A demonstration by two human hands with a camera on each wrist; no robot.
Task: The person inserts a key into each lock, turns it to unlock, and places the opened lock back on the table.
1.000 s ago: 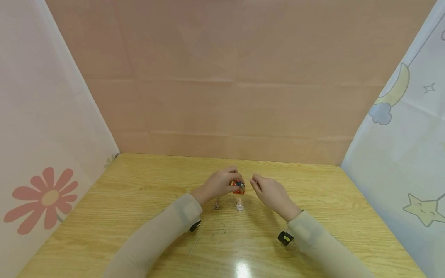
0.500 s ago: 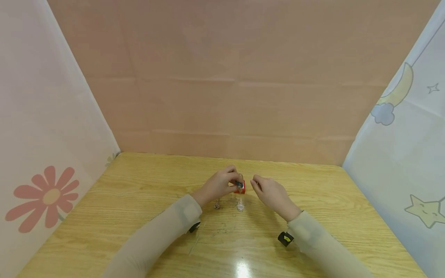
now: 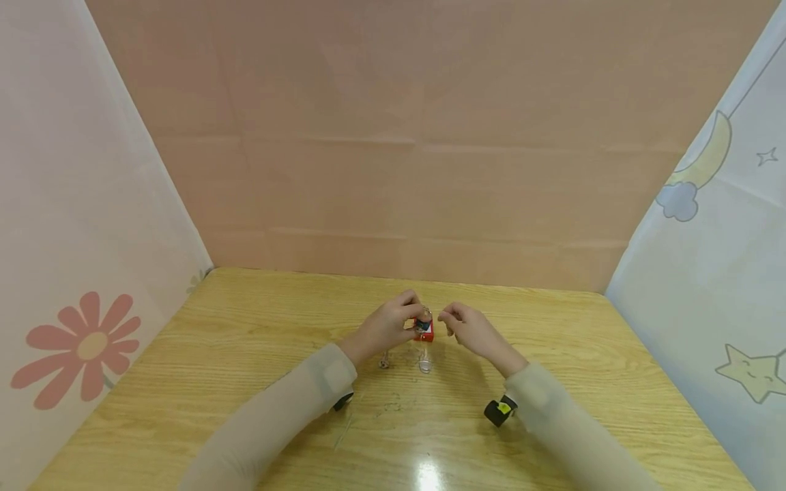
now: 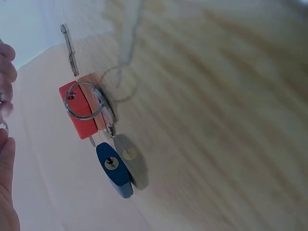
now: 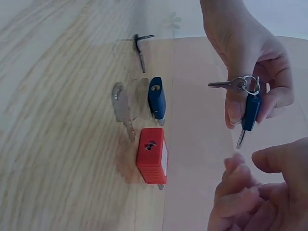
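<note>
Left hand (image 3: 387, 325): pinches a small blue block with a silver metal tip (image 5: 251, 112), linked to a slim silver key (image 5: 232, 84).
Right hand (image 3: 477, 332): fingers released and loosely bent, near the metal tip.
Table of yellowish wood (image 3: 583, 341): a red block-shaped padlock (image 5: 150, 156), near a dark-blue padlock (image 5: 156, 98); a flat silver key (image 5: 122, 103) beside them.
</note>
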